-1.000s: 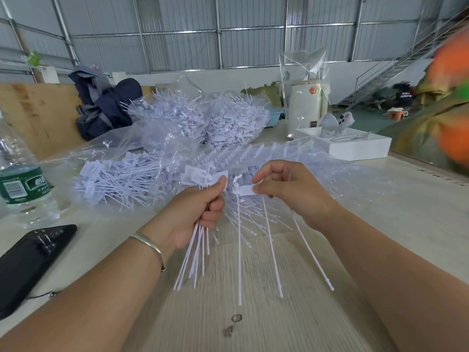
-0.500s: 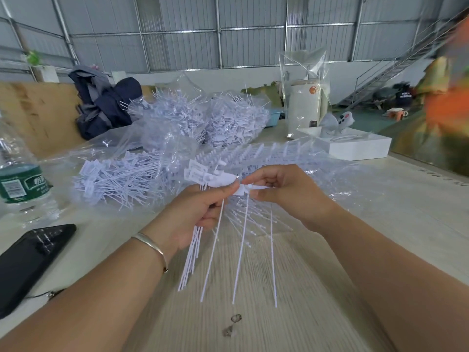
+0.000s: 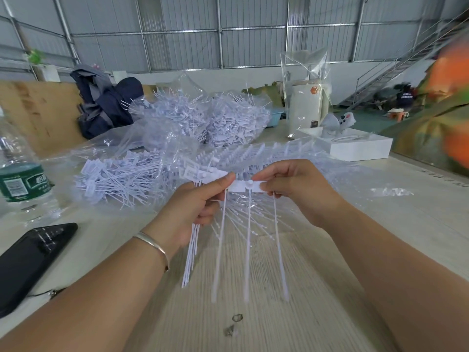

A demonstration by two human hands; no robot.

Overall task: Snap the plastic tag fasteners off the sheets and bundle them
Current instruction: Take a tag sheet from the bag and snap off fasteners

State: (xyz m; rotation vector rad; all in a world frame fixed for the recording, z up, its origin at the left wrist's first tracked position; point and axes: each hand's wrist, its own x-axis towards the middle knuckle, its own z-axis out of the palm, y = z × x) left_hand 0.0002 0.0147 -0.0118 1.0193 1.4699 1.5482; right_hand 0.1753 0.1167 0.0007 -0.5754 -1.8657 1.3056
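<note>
My left hand (image 3: 196, 207) grips a bundle of white tag fasteners (image 3: 190, 252), their heads fanned above my thumb and their tails hanging below my palm. Between both hands is a short strip of three joined fasteners (image 3: 247, 186); my left thumb and forefinger pinch its left end and my right hand (image 3: 297, 191) pinches its right end. Its three thin tails hang down over the table. Behind my hands, sheets of unsnapped fasteners (image 3: 253, 153) lie in clear plastic.
A pile of loose fasteners (image 3: 119, 176) lies on plastic at the left; bags of fasteners (image 3: 210, 118) sit behind. A water bottle (image 3: 20, 181) and black phone (image 3: 30, 257) are at the left. A white box (image 3: 360, 146) stands at the right. Small bits (image 3: 234, 323) lie on the wooden table.
My hands have come together and then spread the strip level between them. The three tails, splayed earlier, now hang nearly parallel.
</note>
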